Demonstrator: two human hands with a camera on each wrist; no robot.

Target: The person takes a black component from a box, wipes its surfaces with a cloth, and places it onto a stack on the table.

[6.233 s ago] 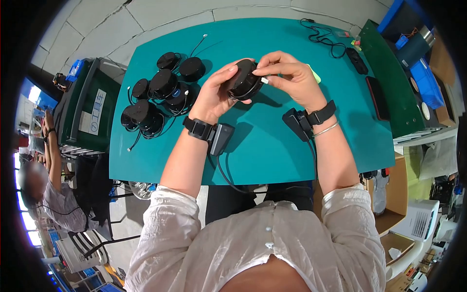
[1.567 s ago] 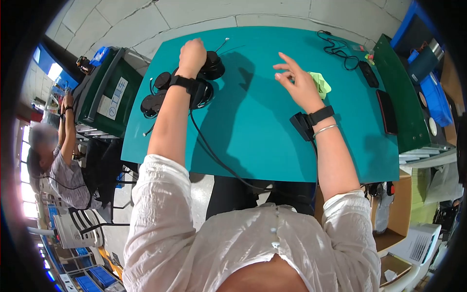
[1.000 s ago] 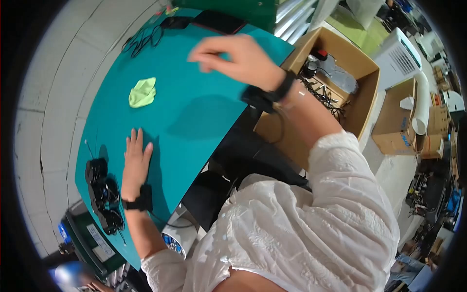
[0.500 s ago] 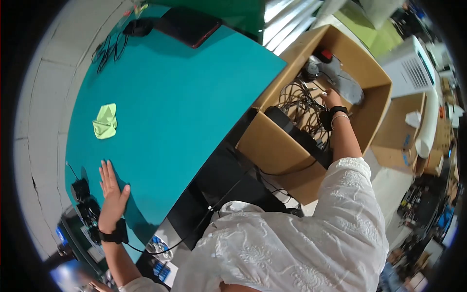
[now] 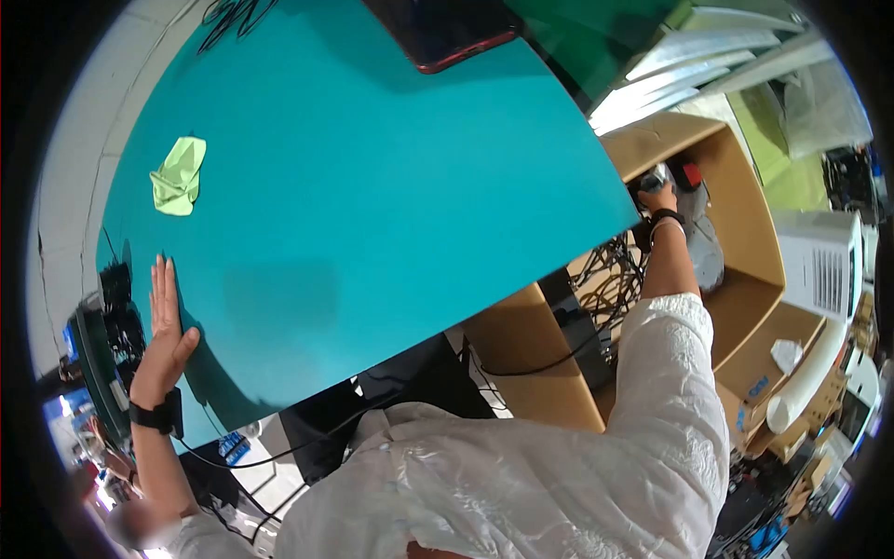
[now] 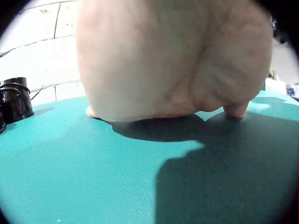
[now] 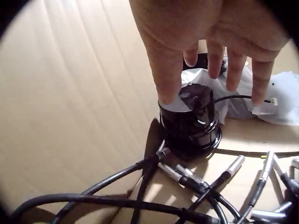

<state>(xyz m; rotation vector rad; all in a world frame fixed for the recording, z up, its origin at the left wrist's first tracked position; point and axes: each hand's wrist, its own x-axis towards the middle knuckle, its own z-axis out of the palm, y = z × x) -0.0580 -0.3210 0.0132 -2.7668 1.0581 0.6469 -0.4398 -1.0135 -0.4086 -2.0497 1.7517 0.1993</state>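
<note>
The right hand (image 5: 659, 197) reaches into a cardboard box (image 5: 759, 244). In the right wrist view, that hand (image 7: 210, 42) hangs over a black cylindrical part (image 7: 189, 121) with a cable wound round its base; the fingers are spread and straight, the thumb at its top edge. Whether the thumb touches it, I cannot tell. The left hand (image 5: 165, 340) lies flat on the green table (image 5: 391, 205), fingers straight, holding nothing; in the left wrist view its heel (image 6: 173, 60) rests on the surface. Black round parts (image 5: 121, 317) stand just left of it.
A light green cloth (image 5: 179, 177) lies on the table's far left, a dark phone-like device (image 5: 456, 33) at the top edge and a black cable (image 5: 228, 20) near the corner. Cables with metal connectors (image 7: 233, 165) and a clear plastic bag (image 7: 233, 100) are in the box.
The view has turned toward the box. The right hand has moved from above the cables to the black part at the box's far end. The left hand stays on the table.
</note>
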